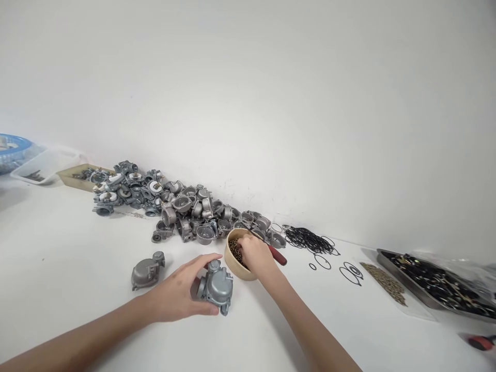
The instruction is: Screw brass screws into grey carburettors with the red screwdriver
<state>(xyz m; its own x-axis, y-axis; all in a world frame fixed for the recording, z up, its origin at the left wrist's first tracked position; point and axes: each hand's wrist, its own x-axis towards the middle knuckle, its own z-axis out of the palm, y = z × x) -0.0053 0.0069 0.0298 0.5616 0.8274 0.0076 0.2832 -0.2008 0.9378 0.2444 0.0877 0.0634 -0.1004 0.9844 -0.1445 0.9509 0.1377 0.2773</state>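
Note:
My left hand (182, 292) is closed around a grey metal carburetor (219, 287), thumb below and fingers above, near the front middle of the table. Into a round cream bowl (241, 271) reaches my right hand (253, 252), its fingertips among small brass-coloured screws (235, 250). Those fingers are bent together, and whether a screw is between them is hidden. Left of my left hand, a separate grey carburetor bowl cover (146, 272) lies on the white table. A red-handled screwdriver (277, 255) sits behind my right wrist, partly covered by it.
Carburetor bodies (135, 188) and float bowls (207, 232) are heaped along the wall. To the right lie black rubber rings (310, 241), a patch of small brass pieces (383, 281) and a metal tray (426, 297) of dark parts. Far left stand a yellowish bin (73, 178) and a white tray (48, 164).

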